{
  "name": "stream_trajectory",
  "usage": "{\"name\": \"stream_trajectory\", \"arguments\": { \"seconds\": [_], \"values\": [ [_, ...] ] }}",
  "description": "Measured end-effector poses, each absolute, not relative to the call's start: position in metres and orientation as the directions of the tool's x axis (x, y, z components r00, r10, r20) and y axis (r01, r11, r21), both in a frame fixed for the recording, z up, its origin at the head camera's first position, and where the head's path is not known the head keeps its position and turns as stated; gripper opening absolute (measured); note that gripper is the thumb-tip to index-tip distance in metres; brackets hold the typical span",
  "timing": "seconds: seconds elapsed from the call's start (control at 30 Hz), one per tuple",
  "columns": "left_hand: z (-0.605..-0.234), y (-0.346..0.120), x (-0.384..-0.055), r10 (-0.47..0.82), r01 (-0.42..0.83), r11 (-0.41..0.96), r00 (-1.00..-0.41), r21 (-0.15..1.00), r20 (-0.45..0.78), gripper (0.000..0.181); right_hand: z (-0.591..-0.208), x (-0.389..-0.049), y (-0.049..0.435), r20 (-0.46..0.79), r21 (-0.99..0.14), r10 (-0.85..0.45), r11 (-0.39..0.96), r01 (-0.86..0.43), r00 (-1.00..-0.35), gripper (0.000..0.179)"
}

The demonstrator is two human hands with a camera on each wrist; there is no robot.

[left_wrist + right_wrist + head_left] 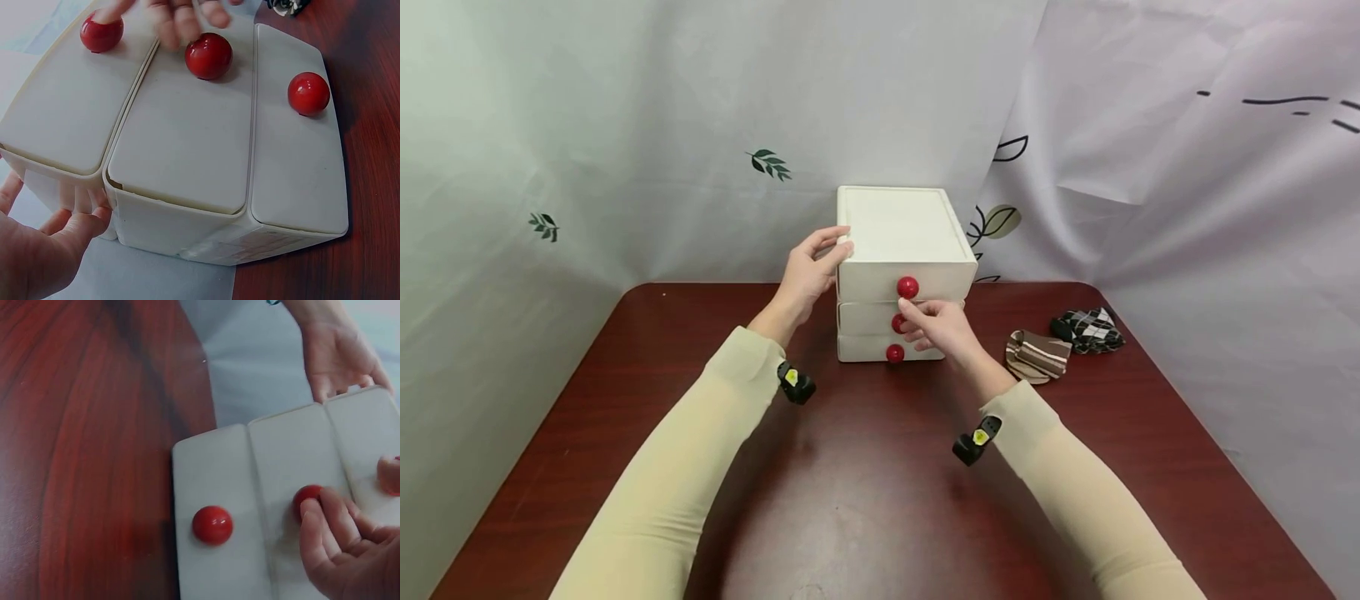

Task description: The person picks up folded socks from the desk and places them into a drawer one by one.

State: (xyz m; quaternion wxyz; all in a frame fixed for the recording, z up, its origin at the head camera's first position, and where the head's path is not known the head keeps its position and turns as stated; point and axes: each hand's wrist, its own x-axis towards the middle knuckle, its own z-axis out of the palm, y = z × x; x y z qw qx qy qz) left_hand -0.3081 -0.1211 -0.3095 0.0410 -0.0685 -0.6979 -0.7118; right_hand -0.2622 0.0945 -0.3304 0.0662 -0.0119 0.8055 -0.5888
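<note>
A white three-drawer unit (898,225) with round red knobs stands toward the back. At its upper left corner my left hand (808,271) rests, with fingers over the top edge and along the side wall. In the left wrist view the left fingertips (94,219) press on that side. My right hand (943,329) is in front of the drawers. Its thumb is right at the top knob (907,287). Its loosely bent fingers overlap the middle knob (209,56). The bottom knob (212,525) is untouched. All drawers look closed.
Right of the unit lie a brown striped cloth item (1037,357) and a black-and-white argyle one (1090,331), on the dark red wooden table (850,500). A pale curtain (700,125) with leaf prints hangs behind and at both sides.
</note>
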Motion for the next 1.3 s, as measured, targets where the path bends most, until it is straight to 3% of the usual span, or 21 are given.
{"name": "stream_trajectory", "arguments": {
  "seconds": [0.27,0.57,1.3],
  "values": [
    [-0.309,-0.121,-0.309,0.026,0.15,-0.02,-0.988,0.989,0.15,0.038,-0.351,-0.263,0.091,-0.146,-0.904,-0.031,0.41,0.121,-0.989,0.047],
    [-0.309,-0.118,-0.309,0.041,0.152,-0.02,-0.987,0.988,0.153,0.039,-0.358,-0.263,0.084,-0.264,-0.954,-0.082,0.168,0.248,-0.961,0.042],
    [-0.307,-0.119,-0.31,0.022,0.096,-0.004,-0.995,0.995,0.096,0.04,-0.374,-0.192,0.09,-0.182,-0.973,-0.113,0.161,0.163,-0.977,0.033]
  ]
}}
